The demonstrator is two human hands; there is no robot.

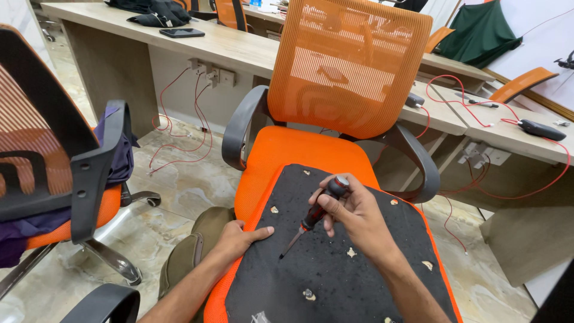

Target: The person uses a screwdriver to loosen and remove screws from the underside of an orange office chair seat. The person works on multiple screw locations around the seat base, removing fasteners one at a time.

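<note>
- My right hand, centre frame, grips a red-and-black-handled screwdriver, tip down on the black fabric underside of an orange seat cushion.
- My left hand lies flat, holding nothing, pressing the cushion's left edge.
- Several mounting holes look empty; one bolt seems fitted, lower centre.
- A clear small packet, possibly hardware, lies at the bottom edge.

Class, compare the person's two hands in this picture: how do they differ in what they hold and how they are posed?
The right hand grips a screwdriver, tip angled down at the black seat underside; the left hand holds no tool. The right hand is curled and raised; the left hand lies flat on the underside's edge. Both are bare.
</note>
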